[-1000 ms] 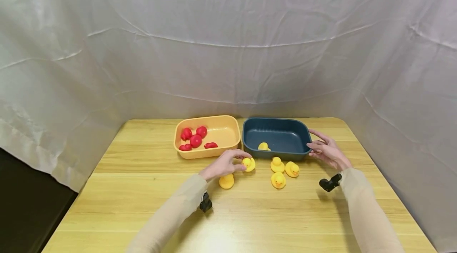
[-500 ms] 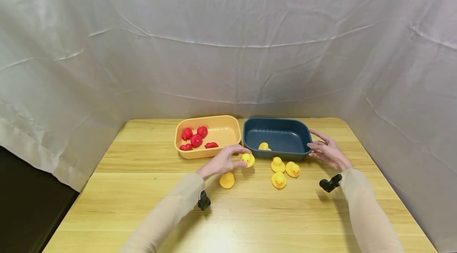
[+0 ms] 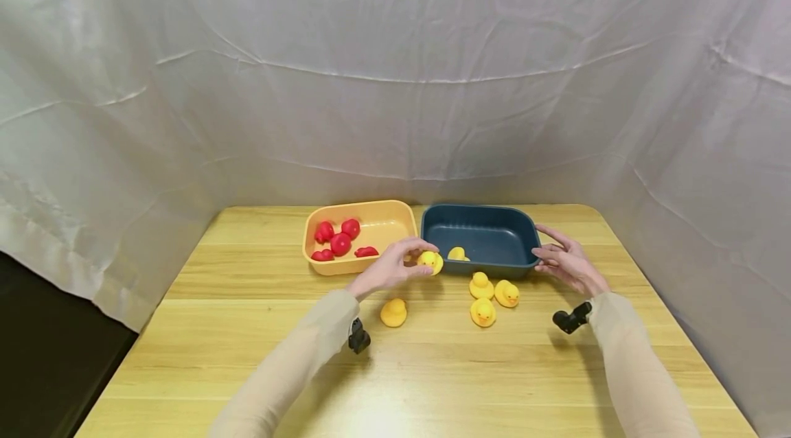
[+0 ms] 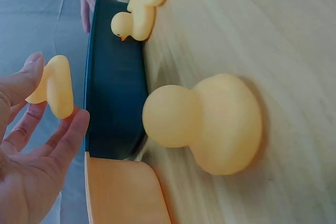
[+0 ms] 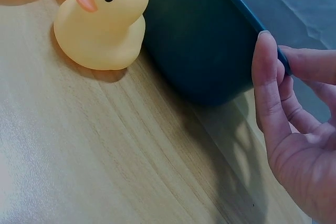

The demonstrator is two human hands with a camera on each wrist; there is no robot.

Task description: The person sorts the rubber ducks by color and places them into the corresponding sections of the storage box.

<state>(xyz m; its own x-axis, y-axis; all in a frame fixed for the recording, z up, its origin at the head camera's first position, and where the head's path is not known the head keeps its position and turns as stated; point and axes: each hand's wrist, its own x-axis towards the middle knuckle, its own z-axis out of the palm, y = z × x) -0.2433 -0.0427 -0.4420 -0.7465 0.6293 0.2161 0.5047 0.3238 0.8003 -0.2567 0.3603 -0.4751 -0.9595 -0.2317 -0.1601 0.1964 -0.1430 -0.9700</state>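
My left hand (image 3: 391, 268) holds a yellow rubber duck (image 3: 430, 261) between thumb and fingers, just in front of the near left corner of the dark blue bin (image 3: 478, 264). In the left wrist view this held duck (image 4: 60, 87) appears beyond the bin's rim. At the bin's right end, my right hand (image 3: 570, 265) pinches the rim, with thumb and fingers on either side of it in the right wrist view. One duck (image 3: 457, 254) lies inside the bin. Several others stand on the table, among them a duck (image 3: 393, 313) below my left hand and a duck (image 5: 102, 24) beside the bin's wall.
A light orange bin (image 3: 388, 235) holding several small red rounded objects (image 3: 340, 244) stands left of the blue one, nearly touching it. Both sit at the back of the wooden table (image 3: 432, 376). Grey cloth (image 3: 395, 95) hangs behind and along the sides.
My left hand has lifted the pinched duck off the table and moved it up toward the blue bin's front rim. The right hand has stayed at the bin's end.
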